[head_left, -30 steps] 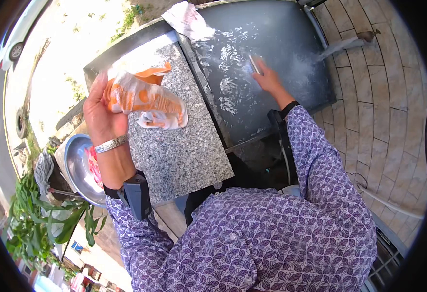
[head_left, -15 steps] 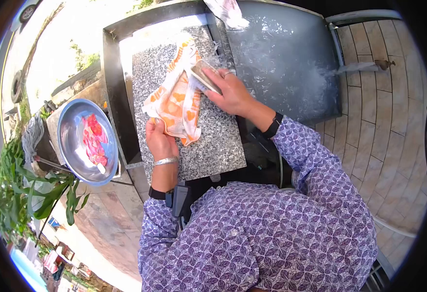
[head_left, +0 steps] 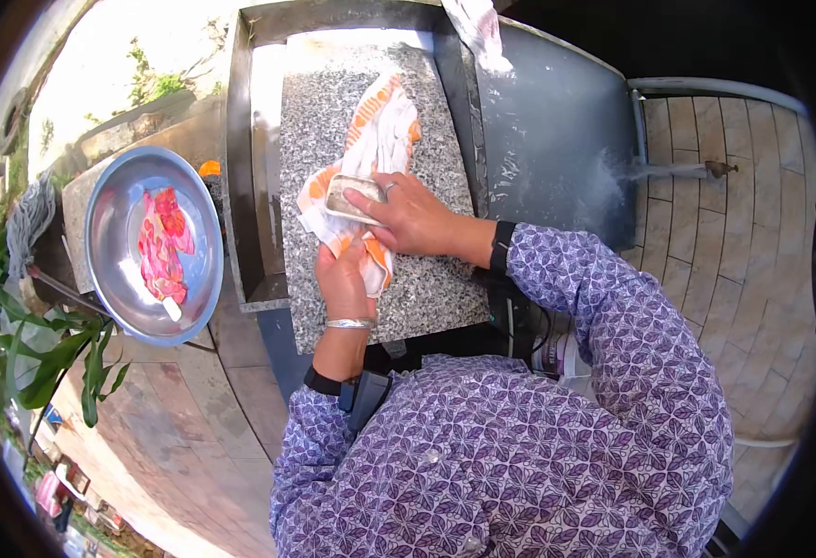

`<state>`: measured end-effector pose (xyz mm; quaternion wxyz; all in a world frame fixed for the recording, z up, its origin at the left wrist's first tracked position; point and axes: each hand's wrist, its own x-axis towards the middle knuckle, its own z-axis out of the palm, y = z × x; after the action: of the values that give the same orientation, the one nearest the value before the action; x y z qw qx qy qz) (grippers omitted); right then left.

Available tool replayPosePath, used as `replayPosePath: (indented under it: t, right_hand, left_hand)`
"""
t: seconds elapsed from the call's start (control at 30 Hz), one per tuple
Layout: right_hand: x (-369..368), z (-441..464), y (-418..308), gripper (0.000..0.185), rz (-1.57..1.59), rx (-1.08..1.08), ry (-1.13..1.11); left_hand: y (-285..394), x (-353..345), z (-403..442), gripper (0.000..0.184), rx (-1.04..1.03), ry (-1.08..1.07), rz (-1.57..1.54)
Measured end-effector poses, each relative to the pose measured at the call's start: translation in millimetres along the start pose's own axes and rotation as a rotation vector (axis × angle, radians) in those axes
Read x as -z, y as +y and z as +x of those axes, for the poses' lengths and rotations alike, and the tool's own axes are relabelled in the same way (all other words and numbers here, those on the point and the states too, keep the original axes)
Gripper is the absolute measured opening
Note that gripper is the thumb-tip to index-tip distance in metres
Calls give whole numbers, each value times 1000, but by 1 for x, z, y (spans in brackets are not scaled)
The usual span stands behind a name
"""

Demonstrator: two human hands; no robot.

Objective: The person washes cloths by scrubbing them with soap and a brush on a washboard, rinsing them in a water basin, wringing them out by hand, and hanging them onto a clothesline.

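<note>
An orange-and-white patterned garment point(head_left: 380, 130) lies bunched lengthwise on a speckled granite slab point(head_left: 436, 302). My right hand point(head_left: 422, 216) is closed around a scrub brush point(head_left: 342, 198) with a pale, flat back. The brush sits on the lower part of the garment, its bristles hidden underneath. Just below it, my left hand point(head_left: 344, 284) pinches the garment's near end against the slab. The two hands are close together, almost touching.
Left of the slab stands a metal basin point(head_left: 101, 246) with pink-red cloth point(head_left: 160, 237) and a small white object in it. On the right, water runs from a wall tap point(head_left: 720, 169) into a grey tank point(head_left: 557, 121). A whitish cloth point(head_left: 479, 33) hangs over the tank's far corner.
My right hand has moved the brush down and left along the garment, towards my left hand. The garment is now narrower and more bunched. The camera view has shifted slightly.
</note>
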<state>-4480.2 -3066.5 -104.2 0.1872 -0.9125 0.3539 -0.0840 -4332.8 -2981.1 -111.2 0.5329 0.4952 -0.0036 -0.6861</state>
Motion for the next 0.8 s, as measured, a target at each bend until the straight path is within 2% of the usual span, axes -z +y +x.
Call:
replayPosePath:
  t: [0.07, 0.13, 0.17, 0.23, 0.27, 0.3, 0.4, 0.47, 0.53, 0.6, 0.63, 0.67, 0.7, 0.73, 0.8]
  right_hand:
    - [-13, 33, 67, 55, -117, -391, 3]
    - [5, 81, 122, 54, -138, -766, -169]
    - [9, 85, 119, 54, -146, -763, -159]
    - [15, 82, 96, 55, -97, -717, -192]
    - [17, 66, 58, 57, -20, -624, -158]
    - [19, 48, 21, 60, 30, -428, -211]
    - [9, 42, 45, 60, -51, -471, -176]
    - [-4, 44, 75, 60, -119, -504, -120]
    - [-9, 75, 135, 56, -241, -721, -74]
    - [-1, 85, 126, 55, -220, -712, -106]
    - [-1, 84, 110, 54, -176, -712, -158]
    - [10, 74, 64, 55, -1, -698, -196]
    - [19, 55, 17, 57, -1, -450, -211]
    - [17, 31, -20, 57, 18, -144, -154]
    - [30, 32, -33, 62, 211, 58, -34]
  left_hand:
    - [7, -13, -15, 32, -70, -11, 10]
    - [9, -7, -23, 32, -142, 68, 2]
    - [9, -4, -23, 32, -129, 136, 82]
    - [9, 0, -23, 35, -116, 127, 101]
    - [9, 0, -22, 39, -101, 132, 120]
    - [11, -2, -19, 39, -103, 132, 92]
    - [28, 6, -28, 32, 7, 66, 227]
    - [35, 17, -44, 34, -202, -37, 387]
    - [39, 27, -47, 29, -220, -2, 413]
    - [57, 17, -51, 22, -173, -32, 1025]
    - [59, 21, -55, 22, -168, -30, 1022]
    - [60, 24, -53, 21, -506, 2, 1337]
    - [56, 26, -50, 21, -850, 43, 1632]
    - [52, 34, -55, 21, -822, 36, 1631]
    - [45, 46, -53, 23, -741, -74, 1549]
